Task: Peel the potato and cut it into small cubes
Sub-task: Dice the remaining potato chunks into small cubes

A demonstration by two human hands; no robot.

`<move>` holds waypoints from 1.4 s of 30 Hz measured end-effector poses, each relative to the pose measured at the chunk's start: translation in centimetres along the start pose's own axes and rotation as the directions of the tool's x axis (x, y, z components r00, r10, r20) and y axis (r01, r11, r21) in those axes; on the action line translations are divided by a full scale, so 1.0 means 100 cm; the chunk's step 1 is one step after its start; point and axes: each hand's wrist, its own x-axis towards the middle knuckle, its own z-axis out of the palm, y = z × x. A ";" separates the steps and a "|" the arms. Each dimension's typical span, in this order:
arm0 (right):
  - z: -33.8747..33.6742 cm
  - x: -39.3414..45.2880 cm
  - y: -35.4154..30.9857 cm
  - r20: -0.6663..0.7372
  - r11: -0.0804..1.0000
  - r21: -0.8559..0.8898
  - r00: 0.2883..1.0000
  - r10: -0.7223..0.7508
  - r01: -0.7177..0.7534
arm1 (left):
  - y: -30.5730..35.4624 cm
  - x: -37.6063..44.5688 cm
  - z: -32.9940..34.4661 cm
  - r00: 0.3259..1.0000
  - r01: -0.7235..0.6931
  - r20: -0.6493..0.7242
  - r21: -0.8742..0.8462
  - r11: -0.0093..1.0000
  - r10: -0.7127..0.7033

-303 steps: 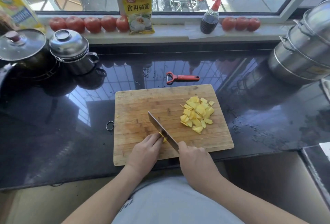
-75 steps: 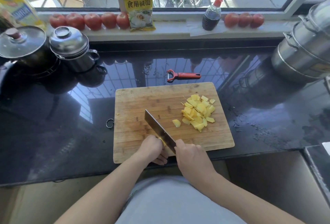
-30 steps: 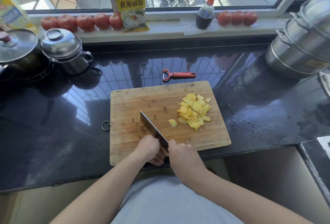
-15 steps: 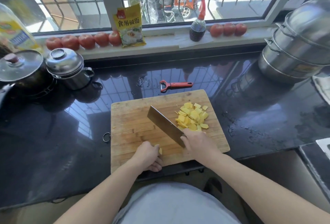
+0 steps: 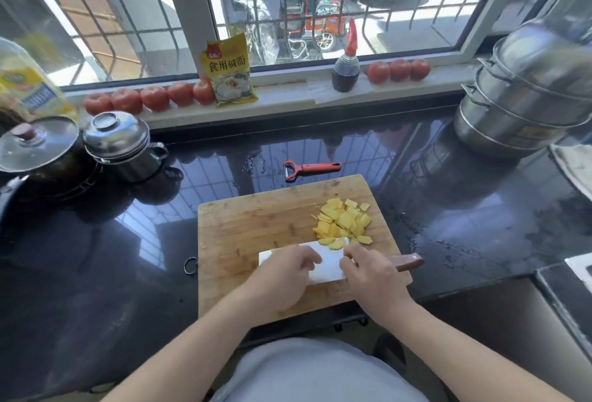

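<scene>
While the cleaver [image 5: 323, 262] lies flat on the cutting board [image 5: 250, 225] beside the potato pieces [image 5: 344, 220], right hand [image 5: 371, 273] grasps its handle; left hand [image 5: 282, 273] fingers rest loosely curled on the blade.

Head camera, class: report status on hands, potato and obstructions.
Right hand grips wooden-handled cleaver, blade flat. Left hand rests on blade. Yellow potato pieces heaped on bamboo cutting board. Nothing obstructing.

Along the windowsill [image 5: 288, 99] stood tomatoes [image 5: 155, 98], a yellow packet [image 5: 229, 70] and a dark sauce bottle [image 5: 346, 70]; on the black counter [image 5: 464, 209], lidded steel pots [image 5: 123, 142] and a stacked steamer [image 5: 528, 94].
</scene>
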 end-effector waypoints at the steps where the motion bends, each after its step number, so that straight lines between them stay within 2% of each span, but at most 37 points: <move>1: 0.001 -0.001 -0.002 -0.026 1.000 0.005 0.999 0.019 -0.019 | 0.003 0.008 0.012 0.995 -0.067 0.080 0.133 0.989 0.057; 2: 0.003 -0.001 -0.004 -0.048 0.999 0.024 0.998 0.035 -0.034 | 0.005 0.016 0.022 0.987 -0.132 0.124 0.226 0.965 0.106; 4: 0.003 -0.002 -0.008 -0.060 0.997 0.066 0.997 0.047 -0.043 | 0.009 0.032 0.034 0.977 -0.197 0.138 0.299 0.934 0.162; 8: -0.009 -0.004 -0.013 -0.018 0.999 0.027 0.999 0.032 -0.032 | 0.004 0.065 0.040 0.989 -0.131 0.116 0.432 0.892 0.089; 10: -0.011 -0.005 -0.012 -0.009 0.998 0.025 0.999 0.054 -0.054 | -0.002 0.070 0.034 0.995 -0.105 0.023 0.274 0.956 0.102; 12: -0.011 -0.007 -0.011 -0.003 0.995 0.040 0.996 0.094 -0.094 | -0.007 0.062 0.021 0.977 -0.077 -0.195 0.034 0.996 0.082; 13: -0.011 -0.008 -0.011 0.007 0.993 0.043 0.994 0.113 -0.113 | -0.011 0.054 0.012 0.952 -0.041 -0.306 -0.073 0.997 0.016; 15: -0.012 -0.012 -0.010 0.032 0.990 0.046 0.990 0.136 -0.137 | -0.027 0.035 -0.005 0.899 0.057 -0.412 -0.228 0.972 -0.150; 17: -0.014 -0.015 -0.009 0.033 0.986 0.061 0.988 0.153 -0.154 | -0.045 0.017 -0.017 0.911 0.119 -0.367 -0.206 0.971 -0.189; 19: -0.018 -0.017 -0.007 0.020 0.983 0.070 0.985 0.170 -0.171 | -0.052 0.007 -0.017 0.977 0.111 -0.175 -0.060 0.992 -0.120; 21: -0.023 -0.020 -0.005 0.021 0.980 0.067 0.982 0.185 -0.186 | -0.049 0.010 -0.008 1.000 -0.014 0.013 0.142 0.990 0.012; 22: -0.025 -0.022 -0.004 0.031 0.980 0.056 0.981 0.190 -0.192 | -0.045 0.017 -0.003 0.997 -0.066 0.053 0.205 0.977 0.056; 25: -0.032 -0.026 -0.003 0.082 0.975 0.041 0.973 0.215 -0.219 | -0.033 0.042 0.000 0.997 -0.052 0.059 0.202 0.978 0.041; 28: -0.040 -0.029 -0.004 0.161 0.964 0.112 0.962 0.222 -0.241 | -0.033 0.053 -0.011 0.993 0.072 -0.099 0.033 0.997 -0.069; 30: -0.044 -0.029 -0.008 0.275 0.942 0.205 0.939 0.206 -0.267 | -0.036 0.041 -0.024 0.947 0.132 -0.267 -0.179 0.975 -0.177; 32: -0.046 -0.025 -0.020 0.425 0.898 0.277 0.882 0.205 -0.342 | -0.045 0.016 -0.037 0.871 0.156 -0.388 -0.364 0.918 -0.302; 34: -0.045 -0.017 -0.038 0.549 0.846 0.347 0.819 0.165 -0.404 | -0.059 -0.014 -0.045 0.772 0.205 -0.464 -0.466 0.861 -0.435; 36: -0.040 -0.007 -0.060 0.595 0.834 0.387 0.797 0.099 -0.393 | -0.074 -0.040 -0.044 0.690 0.258 -0.492 -0.517 0.816 -0.530; 39: -0.030 0.001 -0.076 0.622 0.825 0.402 0.780 0.072 -0.397 | -0.092 -0.060 -0.028 0.660 0.324 -0.471 -0.525 0.787 -0.585; 42: -0.025 0.001 -0.069 0.637 0.825 0.383 0.766 0.090 -0.415 | -0.101 -0.065 -0.007 0.677 0.384 -0.440 -0.473 0.793 -0.590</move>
